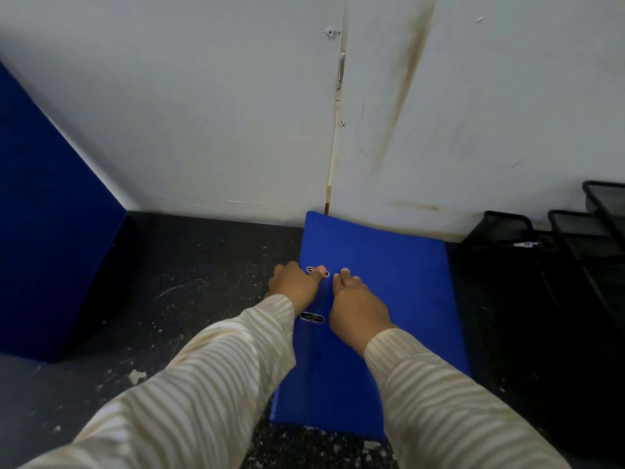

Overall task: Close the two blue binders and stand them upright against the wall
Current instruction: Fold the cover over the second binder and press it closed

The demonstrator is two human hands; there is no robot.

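My left hand (296, 286) grips the left edge of the blue binder (389, 265): the thumb lies on the cover over the upper metal slot (326, 274) and the fingers curl down over the side. My right hand (355, 306) rests just beside it on the cover, fingers straight and together, holding nothing. Both arms reach up from the bottom of the frame in striped cream sleeves (220, 367).

I count one binder lying flat and shut at centre frame on the dark speckled surface (203, 265), its far end touching the white wall (203, 113). Its cover has two metal slots, the lower one (311, 318) between my wrists. A tall blue shape (50, 214) stands at the left edge; I cannot tell whether it is a second binder. Black wire trays (602, 204) sit at the right.
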